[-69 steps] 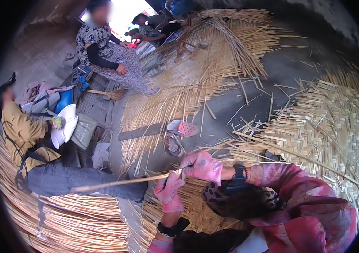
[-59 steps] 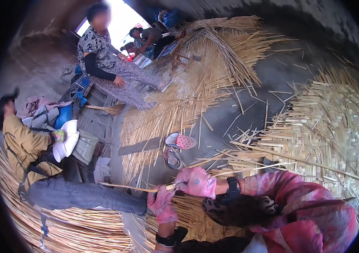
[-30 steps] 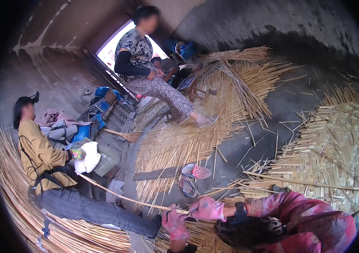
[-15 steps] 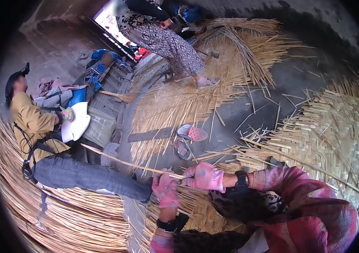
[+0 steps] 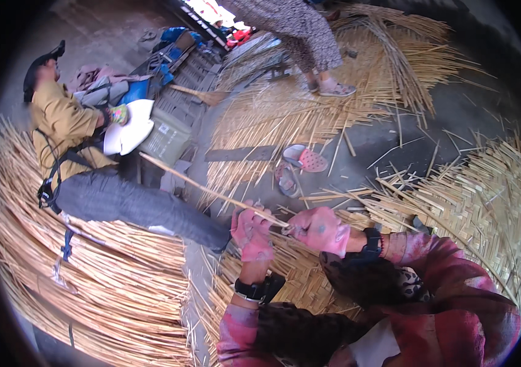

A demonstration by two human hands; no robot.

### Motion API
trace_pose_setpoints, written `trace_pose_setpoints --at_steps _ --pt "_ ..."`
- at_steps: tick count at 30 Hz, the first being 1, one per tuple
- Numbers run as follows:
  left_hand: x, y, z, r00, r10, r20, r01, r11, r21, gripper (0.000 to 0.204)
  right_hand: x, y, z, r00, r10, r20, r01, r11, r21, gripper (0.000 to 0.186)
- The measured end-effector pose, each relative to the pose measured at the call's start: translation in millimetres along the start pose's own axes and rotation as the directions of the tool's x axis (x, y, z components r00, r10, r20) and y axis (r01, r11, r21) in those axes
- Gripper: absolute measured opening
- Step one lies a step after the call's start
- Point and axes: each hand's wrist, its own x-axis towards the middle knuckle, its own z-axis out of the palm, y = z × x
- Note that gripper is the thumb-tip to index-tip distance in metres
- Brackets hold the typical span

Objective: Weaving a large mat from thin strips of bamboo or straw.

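Head view, and both gloved hands are on one long cane strip [image 5: 211, 191] at centre frame. Left hand [image 5: 249, 231] is wrapped around it, right hand [image 5: 318, 228] pinches its near end just beside. The strip runs up and left toward a seated person in a yellow shirt [image 5: 67, 125], who holds a white fan-shaped sheet [image 5: 129, 127].

Count the people: two others. One is seated at upper left; the second shows only as legs in a patterned skirt [image 5: 300, 27] at the top. Two sandals [image 5: 297, 165] lie on the grey floor, mid-frame. A pale crate [image 5: 165, 137] sits beside the seated person, contents not readable. Woven cane matting [image 5: 481, 189] spreads right, and loose cane bundles [image 5: 107, 287] pile lower left.
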Motion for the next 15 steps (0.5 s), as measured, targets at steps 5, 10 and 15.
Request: trace_pose_setpoints --at_steps 5,10,15 --pt "-3 19 19 0.919 0.309 -0.245 -0.229 0.924 0.307 0.026 -3 -12 -2 0.996 -0.065 0.065 0.063 0.997 0.037 0.009" --pt "-5 37 16 0.915 0.295 -0.275 -0.222 0.937 0.269 0.027 -4 -6 2 0.993 -0.005 0.116 -0.002 0.998 0.060 0.014" --pt "-9 36 36 0.921 0.334 -0.201 -0.264 0.914 0.309 0.025 14 7 -3 0.980 0.128 0.150 -0.120 0.991 -0.058 0.015"
